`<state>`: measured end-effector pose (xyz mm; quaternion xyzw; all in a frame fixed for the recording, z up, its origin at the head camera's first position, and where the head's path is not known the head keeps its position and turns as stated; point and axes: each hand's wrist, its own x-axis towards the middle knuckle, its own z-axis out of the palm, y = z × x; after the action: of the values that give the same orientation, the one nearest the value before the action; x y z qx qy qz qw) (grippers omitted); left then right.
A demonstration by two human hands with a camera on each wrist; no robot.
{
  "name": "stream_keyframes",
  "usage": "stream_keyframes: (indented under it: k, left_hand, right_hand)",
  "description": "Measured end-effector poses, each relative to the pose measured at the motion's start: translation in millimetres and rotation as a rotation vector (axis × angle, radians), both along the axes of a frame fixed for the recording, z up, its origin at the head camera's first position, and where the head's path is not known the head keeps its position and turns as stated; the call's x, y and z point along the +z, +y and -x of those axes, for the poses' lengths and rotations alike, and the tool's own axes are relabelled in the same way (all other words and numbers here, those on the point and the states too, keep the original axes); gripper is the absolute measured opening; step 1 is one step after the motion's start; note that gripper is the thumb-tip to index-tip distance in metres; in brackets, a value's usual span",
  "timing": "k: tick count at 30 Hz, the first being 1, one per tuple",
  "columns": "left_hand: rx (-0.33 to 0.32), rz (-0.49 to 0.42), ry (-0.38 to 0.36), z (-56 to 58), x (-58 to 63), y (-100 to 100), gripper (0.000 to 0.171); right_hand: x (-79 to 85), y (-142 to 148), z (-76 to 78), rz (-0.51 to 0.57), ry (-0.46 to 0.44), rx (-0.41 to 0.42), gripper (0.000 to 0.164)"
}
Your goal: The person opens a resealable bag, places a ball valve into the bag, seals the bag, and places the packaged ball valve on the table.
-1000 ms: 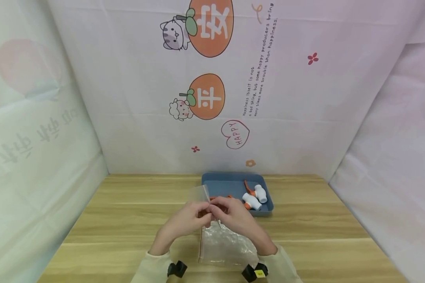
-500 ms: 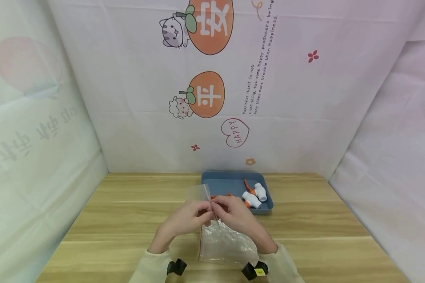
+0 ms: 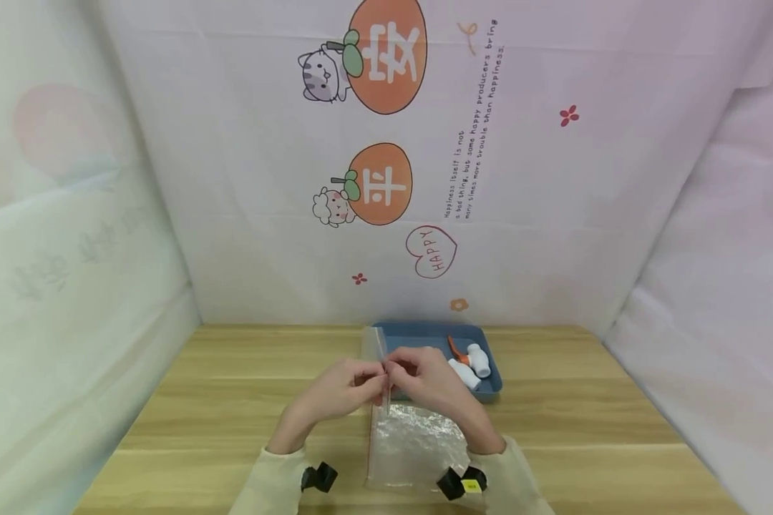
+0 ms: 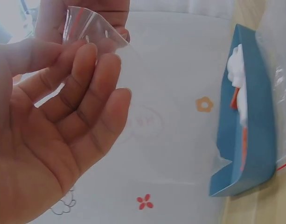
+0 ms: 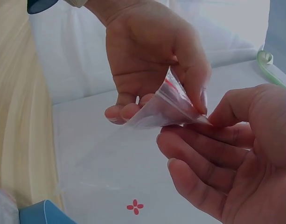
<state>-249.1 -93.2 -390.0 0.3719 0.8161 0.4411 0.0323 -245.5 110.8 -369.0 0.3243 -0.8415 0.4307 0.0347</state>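
Observation:
A clear zip bag [image 3: 376, 343] with a red line along its seal hangs between my two hands above the table. My left hand [image 3: 341, 390] pinches its edge between thumb and fingertips, the other fingers loosely bent. From the right, my right hand [image 3: 430, 380] pinches the same edge, its fingertips close to the left ones. The right wrist view has the bag's edge [image 5: 168, 100] bent into a pointed fold between the hands. Below the hands, another clear plastic bag [image 3: 419, 447], or several in a pile, lies flat on the wooden table.
Behind the hands, a blue tray [image 3: 419, 345] stands at the table's back edge. White valves [image 3: 479, 360] with orange handles lie in its right part; the right hand hides some of the tray. White printed cloth [image 3: 283, 250] encloses the back and sides.
The held bag has turned a little more upright, and both hands have risen slightly against the tray. Both keep their pinch. The head view has tilted slightly.

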Motion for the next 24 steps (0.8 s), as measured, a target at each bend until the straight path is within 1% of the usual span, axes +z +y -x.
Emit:
stream_keyframes:
  k: [3,6,8,11,13,18,24]
  left_hand:
    - [-0.011,0.022,0.035,3.5,2.7,0.0,0.027]
    - [-0.012,0.044,0.025,2.2,3.9,-2.4,0.024]
    - [-0.021,0.047,0.028,-0.2,2.9,-4.7,0.022]
    - [-0.032,0.037,0.035,-2.9,-0.7,-6.3,0.021]
    - [-0.027,0.024,0.037,-3.6,-2.6,-5.7,0.021]
    - [0.003,-0.010,0.031,-3.3,-3.4,-2.7,0.024]
    - [0.003,-0.040,0.014,-4.4,-2.4,-2.6,0.025]
  right_hand:
    - [0.4,1.1,0.4,0.013,0.006,-0.024,0.019]
    - [-2.0,-1.1,-1.1,0.017,-0.007,-0.039,0.018]
    - [-4.0,-3.3,-2.9,0.020,-0.033,-0.040,0.017]
    - [-6.4,-5.6,-4.6,0.025,-0.073,-0.044,0.018]
    - [-7.0,-5.7,-5.1,0.030,-0.081,-0.054,0.019]
    - [-6.2,-2.7,-4.1,0.041,-0.051,-0.072,0.018]
    - [-4.7,-0.5,-3.7,0.054,-0.060,-0.033,0.017]
